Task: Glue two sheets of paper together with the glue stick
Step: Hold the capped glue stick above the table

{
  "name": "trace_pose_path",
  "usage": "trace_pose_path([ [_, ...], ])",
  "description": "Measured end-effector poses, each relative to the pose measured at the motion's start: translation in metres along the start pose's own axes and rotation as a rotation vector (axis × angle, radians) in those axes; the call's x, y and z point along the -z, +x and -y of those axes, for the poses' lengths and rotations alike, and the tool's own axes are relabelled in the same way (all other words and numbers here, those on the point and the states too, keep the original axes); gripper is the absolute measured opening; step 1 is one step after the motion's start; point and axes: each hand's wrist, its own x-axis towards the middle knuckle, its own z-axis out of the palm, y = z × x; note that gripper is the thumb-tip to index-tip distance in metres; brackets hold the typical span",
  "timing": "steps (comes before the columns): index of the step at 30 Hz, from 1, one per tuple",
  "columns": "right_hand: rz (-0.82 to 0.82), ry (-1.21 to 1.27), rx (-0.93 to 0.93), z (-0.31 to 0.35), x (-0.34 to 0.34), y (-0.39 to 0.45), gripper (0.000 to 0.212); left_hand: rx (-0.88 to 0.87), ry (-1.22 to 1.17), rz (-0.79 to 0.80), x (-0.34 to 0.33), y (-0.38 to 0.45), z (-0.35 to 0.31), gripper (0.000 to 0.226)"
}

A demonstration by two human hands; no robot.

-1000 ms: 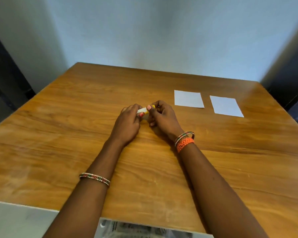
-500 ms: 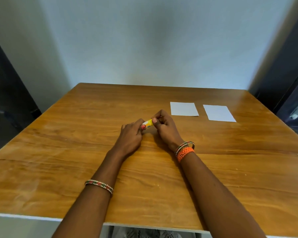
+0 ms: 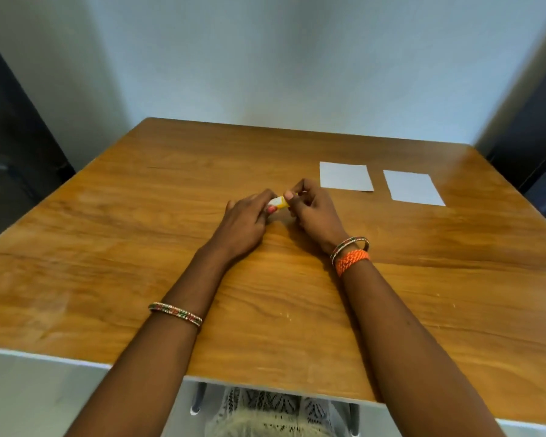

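A small yellow and white glue stick (image 3: 278,202) is held between both hands at the middle of the wooden table (image 3: 139,247). My left hand (image 3: 245,223) grips its left end and my right hand (image 3: 312,212) pinches its right end; most of the stick is hidden by the fingers. Two white paper sheets lie flat at the far right: the left sheet (image 3: 345,176) just beyond my right hand, and the right sheet (image 3: 413,187) beside it, a gap between them.
A pale wall rises behind the table's far edge. Dark panels stand at the left and right sides. The table's near edge (image 3: 265,384) runs under my forearms, with patterned fabric below it.
The camera has tilted up, so the table sits lower in view. Both hands stay on the glue stick in the same place; the papers have not moved.
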Motion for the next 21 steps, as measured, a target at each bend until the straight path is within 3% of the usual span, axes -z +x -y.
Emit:
trace_pose_path([
  [3,0.003,-0.001,0.042,0.000,0.001,0.001,0.008,0.060,-0.088,0.052,0.002,0.005,-0.004,0.017],
  [8,0.099,-0.009,0.112,0.011,0.008,-0.003,0.022,0.101,-0.191,-0.006,0.006,0.004,-0.002,0.021],
  [14,0.026,-0.036,-0.087,0.011,0.014,-0.005,0.034,-0.003,-0.139,-0.108,0.008,-0.003,-0.006,0.016],
  [21,0.041,-0.036,0.117,0.018,0.010,-0.006,0.010,0.075,-0.117,-0.061,0.014,-0.002,-0.005,0.020],
])
